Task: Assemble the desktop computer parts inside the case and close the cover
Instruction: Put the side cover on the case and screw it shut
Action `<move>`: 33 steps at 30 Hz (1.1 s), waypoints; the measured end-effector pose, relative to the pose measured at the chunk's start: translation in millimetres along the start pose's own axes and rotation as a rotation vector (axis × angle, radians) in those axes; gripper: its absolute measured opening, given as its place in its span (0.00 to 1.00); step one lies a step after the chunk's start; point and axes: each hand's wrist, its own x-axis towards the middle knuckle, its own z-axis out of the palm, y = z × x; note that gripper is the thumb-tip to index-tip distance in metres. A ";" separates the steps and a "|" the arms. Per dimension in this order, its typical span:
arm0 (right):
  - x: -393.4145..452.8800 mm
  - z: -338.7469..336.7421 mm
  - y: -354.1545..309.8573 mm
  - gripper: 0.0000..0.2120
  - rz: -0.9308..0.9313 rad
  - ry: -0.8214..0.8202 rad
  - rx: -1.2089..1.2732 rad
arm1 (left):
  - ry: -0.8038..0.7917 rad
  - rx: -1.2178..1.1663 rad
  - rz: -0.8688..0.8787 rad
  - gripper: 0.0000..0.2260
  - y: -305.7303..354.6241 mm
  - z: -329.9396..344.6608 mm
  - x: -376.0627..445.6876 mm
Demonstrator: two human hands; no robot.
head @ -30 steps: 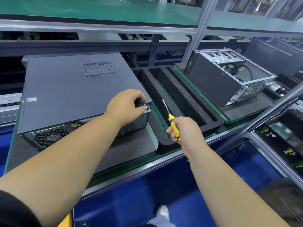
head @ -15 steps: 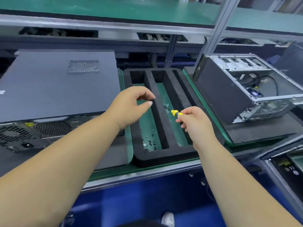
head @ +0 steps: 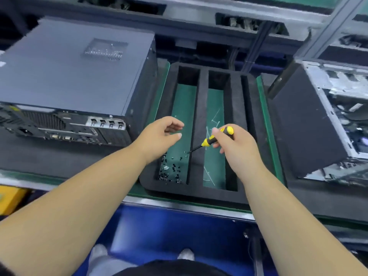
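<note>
Left of the foam tray (head: 201, 193), the closed computer case (head: 75, 72) is lying with its cover on. Over the tray's screws (head: 171, 168), my right hand (head: 235, 148) is gripping the screwdriver (head: 216, 139); my left hand (head: 159, 136) is hovering relaxed, holding nothing. Fastening the cover probably remains.

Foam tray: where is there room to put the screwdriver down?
The far end of the left slot in the foam tray is bare green. Its near end is crowded with black screws. The middle slot holds thin cable ties.
</note>
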 end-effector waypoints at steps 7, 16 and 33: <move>34.9 20.9 30.8 0.09 -0.040 -0.177 -0.029 | 0.026 0.143 -0.065 0.09 -33.3 10.6 12.3; 56.8 54.1 43.8 0.10 -0.254 -0.431 -0.397 | 0.000 0.243 -0.048 0.09 -57.7 15.5 28.6; 56.6 85.8 40.9 0.10 -0.374 -0.650 -0.480 | 0.055 0.213 -0.019 0.10 -73.6 10.8 37.6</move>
